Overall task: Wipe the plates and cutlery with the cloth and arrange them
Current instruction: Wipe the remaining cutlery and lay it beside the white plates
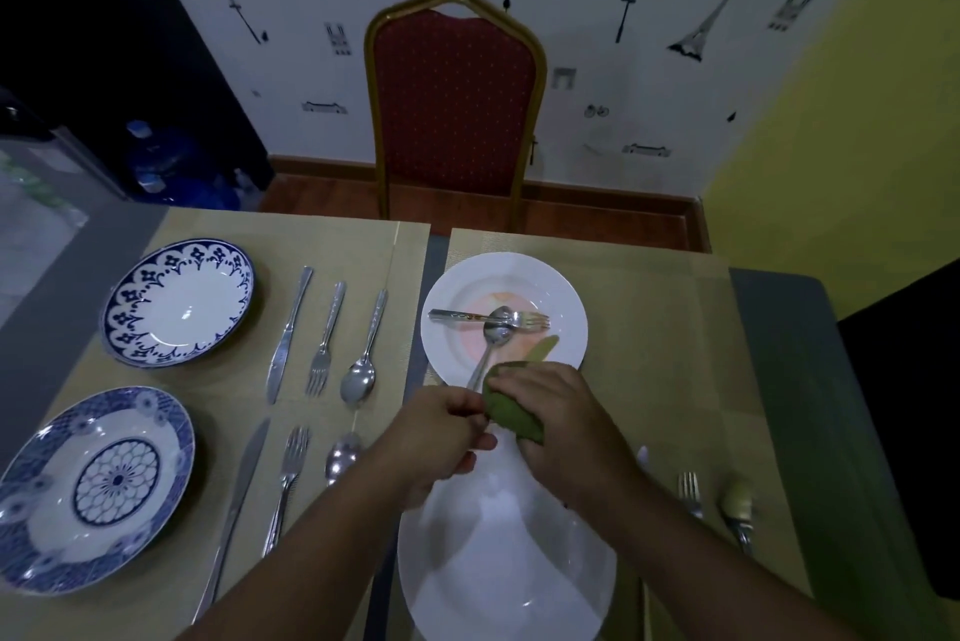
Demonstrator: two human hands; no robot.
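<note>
The room has white wallpaper printed with little landmarks, a yellow wall on the right, and a red chair (454, 100) with a gilt frame pushed up to the far edge of the worktop (779, 328). The grey top is laid with tan placemats (660, 328).

By the left edge sit two blue-patterned plates, one towards the far edge (179, 300) and one towards the near edge (93, 490). Just to the right of each lies a row of knife, fork and spoon, well apart from one another: the far knife (288, 334), far fork (324, 344) and far spoon (363, 360), then the near knife (236, 510), near fork (285, 484) and near spoon (343, 456).

Around the middle is a far white plate (566, 297) with a fork on it (460, 314) lying crosswise. A held spoon (497, 333) has its bowl over that fork, and its handle slants back towards the near edge. The left hand (441, 438) has its fingers curled and, as far as I can see, pinches the end of that handle. The right hand (561, 422) is closed round a green cloth (511, 414), which is bunched against the handle just above the plate's near rim.

Under both forearms, at the near edge, lies a near white plate (509, 588). To its right lie another fork (690, 492) and a further utensil (737, 505) too blurred to make out.
</note>
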